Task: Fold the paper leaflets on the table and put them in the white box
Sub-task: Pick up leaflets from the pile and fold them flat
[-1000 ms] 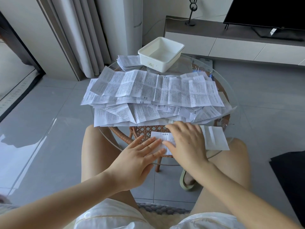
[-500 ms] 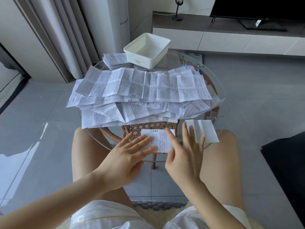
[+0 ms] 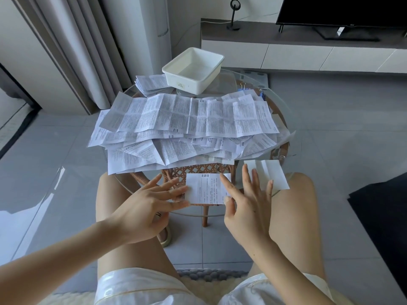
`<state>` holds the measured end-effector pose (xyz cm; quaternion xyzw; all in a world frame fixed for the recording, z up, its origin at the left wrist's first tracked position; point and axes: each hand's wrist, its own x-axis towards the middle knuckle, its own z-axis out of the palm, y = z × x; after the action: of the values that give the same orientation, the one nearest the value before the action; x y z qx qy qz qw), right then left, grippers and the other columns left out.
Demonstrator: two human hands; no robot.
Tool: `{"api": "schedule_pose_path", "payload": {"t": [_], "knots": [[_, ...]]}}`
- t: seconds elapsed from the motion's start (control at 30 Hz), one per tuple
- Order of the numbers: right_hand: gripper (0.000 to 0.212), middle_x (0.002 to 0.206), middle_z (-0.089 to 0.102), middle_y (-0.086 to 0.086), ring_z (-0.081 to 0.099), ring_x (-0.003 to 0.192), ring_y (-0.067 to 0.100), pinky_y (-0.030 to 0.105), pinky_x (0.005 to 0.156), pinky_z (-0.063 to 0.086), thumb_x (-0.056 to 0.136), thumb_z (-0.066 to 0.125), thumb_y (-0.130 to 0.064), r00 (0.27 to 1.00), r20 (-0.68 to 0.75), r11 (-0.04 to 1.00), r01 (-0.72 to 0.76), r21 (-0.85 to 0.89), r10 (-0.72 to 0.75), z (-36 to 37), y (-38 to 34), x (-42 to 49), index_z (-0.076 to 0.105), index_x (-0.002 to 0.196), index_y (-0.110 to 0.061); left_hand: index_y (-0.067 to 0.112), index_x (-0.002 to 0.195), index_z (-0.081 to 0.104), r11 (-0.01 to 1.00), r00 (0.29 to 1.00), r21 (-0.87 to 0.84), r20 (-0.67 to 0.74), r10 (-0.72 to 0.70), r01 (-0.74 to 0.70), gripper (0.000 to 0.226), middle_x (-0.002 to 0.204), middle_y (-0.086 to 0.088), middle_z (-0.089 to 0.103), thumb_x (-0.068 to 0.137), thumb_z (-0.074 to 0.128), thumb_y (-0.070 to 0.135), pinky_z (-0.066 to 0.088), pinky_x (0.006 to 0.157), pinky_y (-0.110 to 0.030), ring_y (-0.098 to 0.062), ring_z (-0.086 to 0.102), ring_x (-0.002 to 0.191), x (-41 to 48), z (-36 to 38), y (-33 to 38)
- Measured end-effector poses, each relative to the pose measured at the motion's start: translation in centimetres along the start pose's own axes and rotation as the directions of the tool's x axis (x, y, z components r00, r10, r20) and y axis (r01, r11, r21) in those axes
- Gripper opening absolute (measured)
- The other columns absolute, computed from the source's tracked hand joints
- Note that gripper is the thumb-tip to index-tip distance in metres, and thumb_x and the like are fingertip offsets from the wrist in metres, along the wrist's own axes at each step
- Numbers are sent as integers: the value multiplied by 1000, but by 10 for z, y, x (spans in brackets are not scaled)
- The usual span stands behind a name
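Leaflet (image 3: 207,188) lies crosswise between your grips. Left grip (image 3: 149,203) and right grip (image 3: 248,208), fingers straight, touch its ends; white box (image 3: 193,84) straight ahead.

Television (image 3: 343,12): cut off at top and right picture edges. Leaflet pile (image 3: 187,126): print too small to read; hides most of the desk (image 3: 229,91). White box (image 3: 193,71): label illegible.

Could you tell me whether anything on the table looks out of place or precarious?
Yes: the pile of unfolded leaflets spills past the left rim of the glass table, with several sheets sticking out unsupported over the floor, so they could slide off. The white box stands upright at the far side; nothing looks torn or spilled.
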<state>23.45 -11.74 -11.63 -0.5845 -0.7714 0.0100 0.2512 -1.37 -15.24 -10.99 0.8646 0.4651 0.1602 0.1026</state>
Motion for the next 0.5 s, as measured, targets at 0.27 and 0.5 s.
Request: {"api": "schedule_pose_path", "payload": {"t": [0.27,0.5], "knots": [[50,140,48,18,44,130,39,62,109,21,81,48,-11,972,31,972,233,-35,-232,-10,12,0,59,129,-21,34,116,67,999,1000,29,-6,31,-30,55,138,9,52,72,41,16,23,115,-49,-13,39,136,4,-3,3],[25,107,71,7,65,100,19,50,104,40,80,68,-19,675,110,665,738,-120,-729,-14,28,3,72,104,-9,37,96,73,999,995,31,-85,45,-43,38,120,15,65,76,45,21,31,108,-52,-7,56,117,15,-11,5]]}}
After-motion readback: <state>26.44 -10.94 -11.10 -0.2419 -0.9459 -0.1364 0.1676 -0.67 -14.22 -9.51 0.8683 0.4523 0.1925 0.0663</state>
